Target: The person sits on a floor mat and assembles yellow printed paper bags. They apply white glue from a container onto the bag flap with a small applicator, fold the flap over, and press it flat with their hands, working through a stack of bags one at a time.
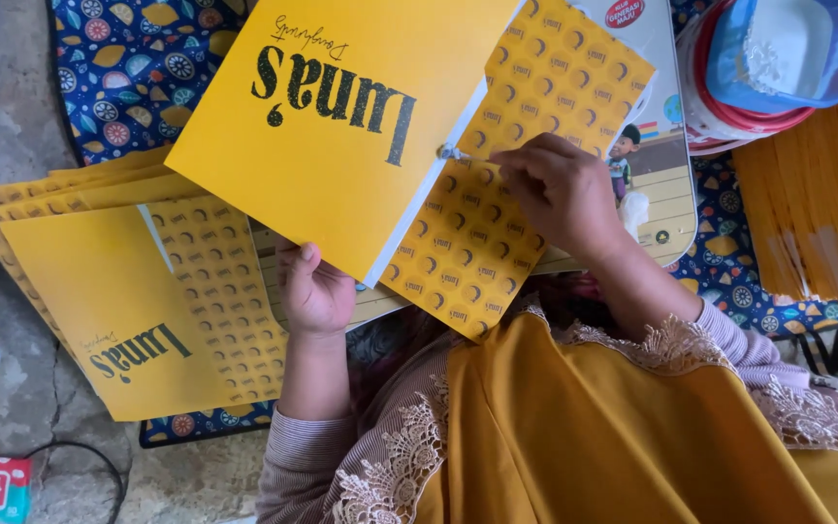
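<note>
My left hand (314,289) grips the near edge of a yellow folded card sheet (341,116) with black lettering, holding it up and tilted. Its patterned yellow flap (535,107) lies open to the right. My right hand (560,189) rests on that flap, fingers pinched on a thin small brush (458,154) whose tip touches the white strip along the fold. A stack of the same yellow sheets (128,311) lies flat at the left.
A blue patterned cloth (128,68) covers the stone floor. A small lap desk with a cartoon print (666,184) lies under the sheet. A blue bowl of white paste (788,49) sits on a red-rimmed tub at top right, beside more yellow sheets (817,194).
</note>
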